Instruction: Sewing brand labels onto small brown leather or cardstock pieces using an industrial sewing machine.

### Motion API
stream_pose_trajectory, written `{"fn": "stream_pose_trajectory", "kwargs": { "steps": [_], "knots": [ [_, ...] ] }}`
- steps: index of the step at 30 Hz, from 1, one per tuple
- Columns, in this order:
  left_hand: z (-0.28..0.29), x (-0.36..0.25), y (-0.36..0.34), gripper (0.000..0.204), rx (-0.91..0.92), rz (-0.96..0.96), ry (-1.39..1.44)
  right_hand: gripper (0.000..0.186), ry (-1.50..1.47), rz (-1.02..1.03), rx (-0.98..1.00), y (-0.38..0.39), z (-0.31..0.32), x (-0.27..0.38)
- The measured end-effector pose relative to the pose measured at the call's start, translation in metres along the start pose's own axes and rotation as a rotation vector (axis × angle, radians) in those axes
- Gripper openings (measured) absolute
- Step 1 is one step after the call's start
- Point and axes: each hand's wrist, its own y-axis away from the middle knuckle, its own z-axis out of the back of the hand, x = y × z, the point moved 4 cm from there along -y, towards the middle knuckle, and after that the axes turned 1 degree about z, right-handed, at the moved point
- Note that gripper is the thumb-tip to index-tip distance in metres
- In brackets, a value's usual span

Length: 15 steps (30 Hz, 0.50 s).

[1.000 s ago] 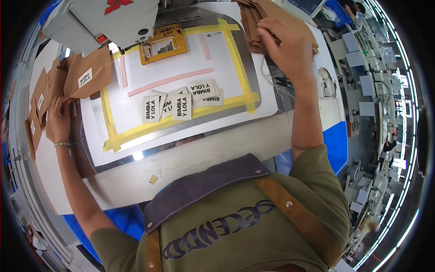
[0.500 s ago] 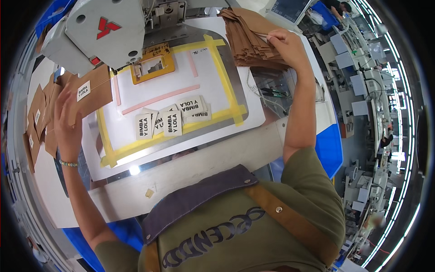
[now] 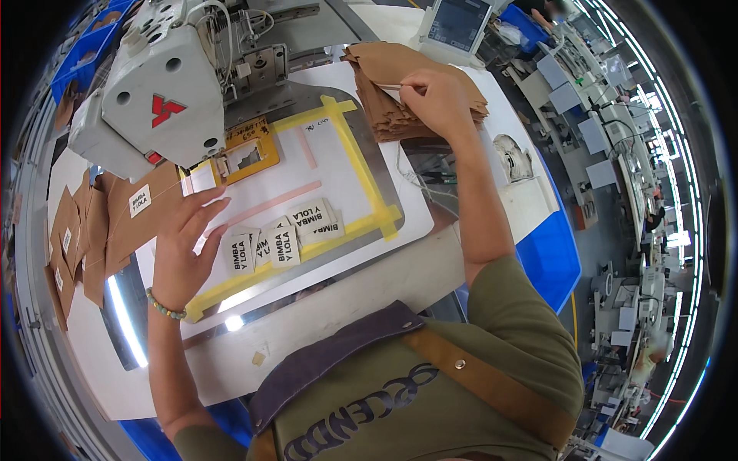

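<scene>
My left hand hovers over the left part of the white work sheet, fingers spread, holding nothing. Several white fabric labels with black lettering lie overlapping just to its right. Beyond its fingertips is a yellow frame under the sewing machine head. A brown piece with a white label on it lies to the left, a thread trailing across it. My right hand rests on a stack of brown pieces, thumb and fingers pinched by a thin pale strip; what they grip is unclear.
More labelled brown pieces lie at the left table edge. Yellow tape borders the sheet. A control screen stands behind the stack. A blue bin hangs at the right. Other workstations line the far right.
My left hand has left the labelled brown piece and moved right, over the work sheet. My right hand stays pinched at the stack. The whole view has shifted slightly.
</scene>
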Motion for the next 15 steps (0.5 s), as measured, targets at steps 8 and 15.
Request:
{"fn": "stream_pose_trajectory", "kwargs": {
  "steps": [8, 15],
  "knots": [
    [-0.006, -0.006, -0.003, 0.037, 0.054, 0.016, 0.102, 0.024, -0.177, -0.172, 0.076, -0.011, 0.001, -0.023],
    [-0.015, -0.009, -0.005, 0.034, 0.128, 0.034, 0.189, 0.02, -0.36, -0.152, 0.243, -0.017, 0.003, -0.021]
  ]
}}
